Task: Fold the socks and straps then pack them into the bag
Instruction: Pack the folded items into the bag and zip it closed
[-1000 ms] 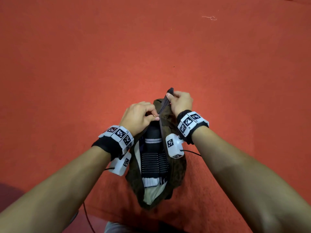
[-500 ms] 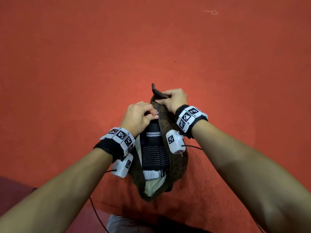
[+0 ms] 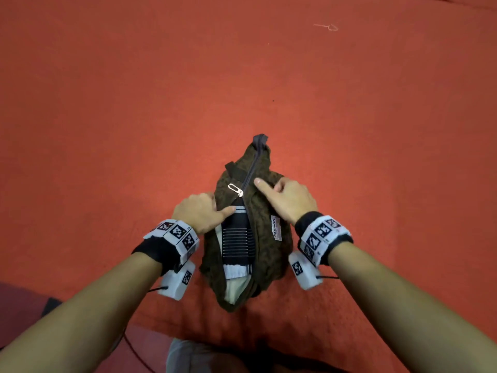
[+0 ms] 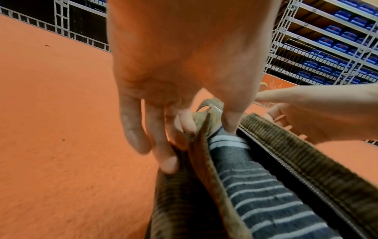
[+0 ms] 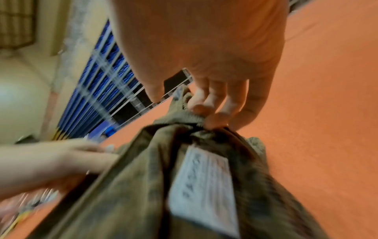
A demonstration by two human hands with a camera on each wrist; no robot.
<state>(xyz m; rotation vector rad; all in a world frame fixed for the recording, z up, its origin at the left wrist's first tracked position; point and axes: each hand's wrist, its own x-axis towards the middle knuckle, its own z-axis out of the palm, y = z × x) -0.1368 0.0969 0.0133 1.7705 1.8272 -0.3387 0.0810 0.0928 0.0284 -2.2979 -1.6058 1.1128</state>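
A brown corduroy bag [image 3: 265,208] lies on the red floor, its zip closed only at the far end. The silver zip pull [image 3: 234,189] lies free on the bag. A dark sock with white stripes [image 3: 238,238] fills the open mouth and also shows in the left wrist view [image 4: 255,186]. My left hand [image 3: 212,208] pinches the bag's left lip [image 4: 201,129], thumb inside against the sock, fingers outside. My right hand [image 3: 279,192] grips bunched fabric on the bag's right side [image 5: 184,116] with curled fingers, index finger stretched toward the zip.
A white FASHION label [image 3: 275,228] is sewn on the bag's right side. Pale cloth [image 3: 236,289] shows at the near end of the mouth. Red carpet [image 3: 134,103] spreads all round. Metal racks with blue items [image 4: 337,48] stand beyond it.
My left hand has let go of the zip pull and now pinches the bag's left lip. My right hand has left the bag's far tip and grips its right side nearer me.
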